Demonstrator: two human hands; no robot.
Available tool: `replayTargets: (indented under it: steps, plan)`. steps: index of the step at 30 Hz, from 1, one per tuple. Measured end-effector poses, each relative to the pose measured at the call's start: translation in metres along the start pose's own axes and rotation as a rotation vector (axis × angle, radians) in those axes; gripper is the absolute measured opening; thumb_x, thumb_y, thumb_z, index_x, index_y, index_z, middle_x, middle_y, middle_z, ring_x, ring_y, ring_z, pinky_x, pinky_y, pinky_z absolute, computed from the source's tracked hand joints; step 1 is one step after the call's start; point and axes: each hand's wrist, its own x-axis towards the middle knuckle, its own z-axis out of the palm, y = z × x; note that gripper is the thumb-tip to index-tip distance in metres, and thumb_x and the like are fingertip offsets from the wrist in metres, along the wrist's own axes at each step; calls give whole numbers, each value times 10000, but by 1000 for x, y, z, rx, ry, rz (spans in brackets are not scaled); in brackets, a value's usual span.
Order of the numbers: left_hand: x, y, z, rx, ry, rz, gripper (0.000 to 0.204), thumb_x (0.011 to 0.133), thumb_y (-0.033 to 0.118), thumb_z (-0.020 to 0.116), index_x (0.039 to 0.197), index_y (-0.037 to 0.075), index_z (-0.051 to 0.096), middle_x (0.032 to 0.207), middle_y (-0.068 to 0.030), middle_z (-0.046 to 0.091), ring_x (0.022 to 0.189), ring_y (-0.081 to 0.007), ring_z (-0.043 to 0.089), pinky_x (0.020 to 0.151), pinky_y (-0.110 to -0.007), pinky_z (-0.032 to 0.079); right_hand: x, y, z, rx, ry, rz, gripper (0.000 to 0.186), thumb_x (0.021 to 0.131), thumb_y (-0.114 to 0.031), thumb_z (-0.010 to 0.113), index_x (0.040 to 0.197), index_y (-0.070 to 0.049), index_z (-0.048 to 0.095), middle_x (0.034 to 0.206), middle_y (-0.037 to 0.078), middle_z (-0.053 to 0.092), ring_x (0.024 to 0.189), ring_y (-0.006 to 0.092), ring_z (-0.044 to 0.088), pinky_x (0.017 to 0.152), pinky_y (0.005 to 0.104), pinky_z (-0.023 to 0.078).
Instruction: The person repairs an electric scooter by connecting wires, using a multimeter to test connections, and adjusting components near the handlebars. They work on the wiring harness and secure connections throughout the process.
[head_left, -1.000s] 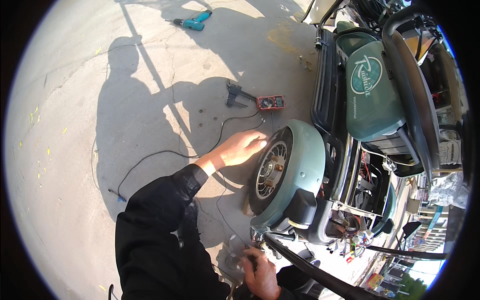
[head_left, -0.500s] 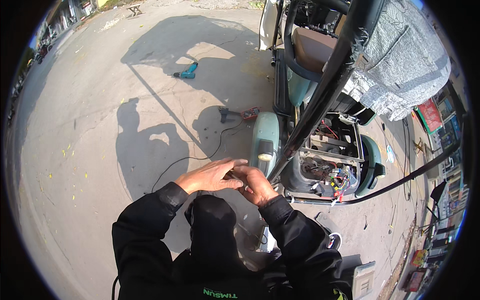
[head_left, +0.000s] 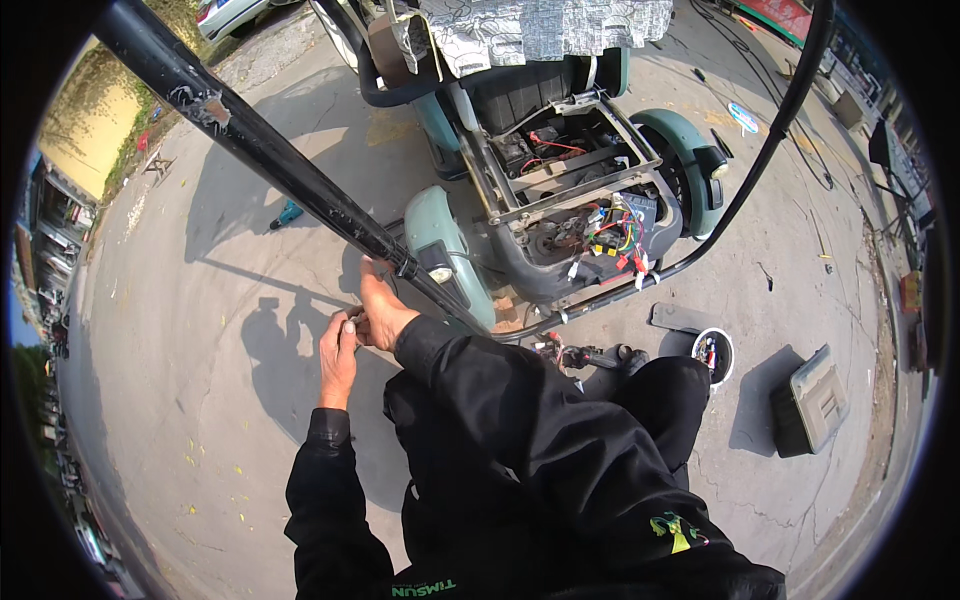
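Observation:
My left hand [head_left: 337,358] has its fingers closed round something small that I cannot make out, beside the fingertips of my right hand [head_left: 384,315]. My right hand also looks closed on a small item, hidden among the fingers, with part of it reaching up beside the scuffed black tube [head_left: 280,175] of the vehicle. Just right of my hands is a pale green fender [head_left: 445,230] with a lamp [head_left: 439,272]. Behind it the open vehicle body [head_left: 560,150] shows metal framing and a bundle of coloured wires and connectors [head_left: 615,230].
A cordless drill [head_left: 287,213] lies on the concrete [head_left: 200,400]. At right are a round container of small items [head_left: 713,350], a flat grey piece [head_left: 683,316] and a grey-lidded box [head_left: 812,400]. A dark mechanical assembly [head_left: 590,357] lies by my knee. Cables [head_left: 815,150] trail behind the vehicle.
My hands came together, then shifted left beside the black tube, the left now lower than the right. My view has turned, bringing the wired body to centre. The multimeter seen earlier is hidden.

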Motion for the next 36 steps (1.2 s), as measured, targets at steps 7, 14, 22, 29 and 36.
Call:
replayTargets:
  steps: [7, 14, 22, 29, 36]
  plan:
    - [20, -27, -24, -20, 188, -165, 346, 1080, 264, 512, 1257, -14, 617, 1125, -93, 675, 953, -137, 623, 851, -293, 501, -29, 3, 5, -311, -174, -304, 828, 990, -724, 333, 1348, 10, 468, 1187, 256, 552, 1111, 346, 560, 971, 452, 411]
    - [205, -11, 8, 193, 72, 220, 252, 988, 179, 694, 1193, 35, 714, 1095, -29, 579, 893, -105, 501, 803, -268, 430, -186, -36, -128, -990, -143, -874, 239, 974, -191, 701, 1053, 35, 704, 848, 141, 718, 799, 275, 718, 721, 355, 555]
    - [257, 87, 139, 149, -750, 197, 268, 814, 131, 823, 1048, 8, 779, 949, -12, 625, 902, -138, 576, 820, -287, 466, -111, -99, -196, -559, 394, -930, 650, 1066, -335, 570, 1497, 89, 331, 1161, 217, 656, 970, 225, 676, 848, 354, 541]
    - [225, 72, 197, 260, -1179, 201, 253, 813, 87, 807, 1060, 39, 776, 910, -57, 656, 866, -188, 624, 795, -332, 498, -72, -68, -194, 77, 319, -827, 404, 1090, -169, 516, 1424, 39, 425, 1269, 128, 631, 1032, 142, 661, 880, 270, 546]
    - [196, 46, 141, -55, -651, -81, 364, 931, 192, 737, 1246, 14, 701, 976, -46, 676, 950, -144, 625, 829, -293, 499, -70, -61, -232, 269, 358, -669, 198, 1074, -153, 556, 1221, -28, 604, 1065, 63, 721, 959, 133, 698, 842, 260, 555]
